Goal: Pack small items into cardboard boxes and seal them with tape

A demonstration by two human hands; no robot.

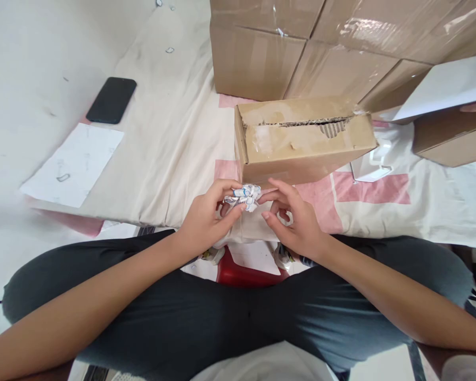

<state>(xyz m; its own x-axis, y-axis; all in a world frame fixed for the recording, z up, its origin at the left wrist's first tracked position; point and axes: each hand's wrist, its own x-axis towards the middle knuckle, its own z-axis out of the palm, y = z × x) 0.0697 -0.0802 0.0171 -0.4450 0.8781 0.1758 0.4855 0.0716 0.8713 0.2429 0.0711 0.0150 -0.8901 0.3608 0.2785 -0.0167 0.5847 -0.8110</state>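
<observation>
Between the thumb and fingers of my left hand (218, 209) is a small clump of crumpled white-and-blue pieces (246, 197), which look like paper or stickers. To its right, my right hand (289, 209) has its fingers apart and curved. Its index fingertip is close to the clump; whether it touches I cannot tell. Just beyond both hands stands a brown cardboard box (301, 143) with a torn slit along its top. The cloth-covered table (174, 159) lies under the box, and the hands are over its front edge.
Taped cartons (262, 58) are stacked at the back. A black phone (111, 100) and a white printed sheet (77, 166) lie at the left. White plastic (371, 161) sits right of the box. Farther right is another carton (452, 135). Something red (241, 272) shows below the table edge.
</observation>
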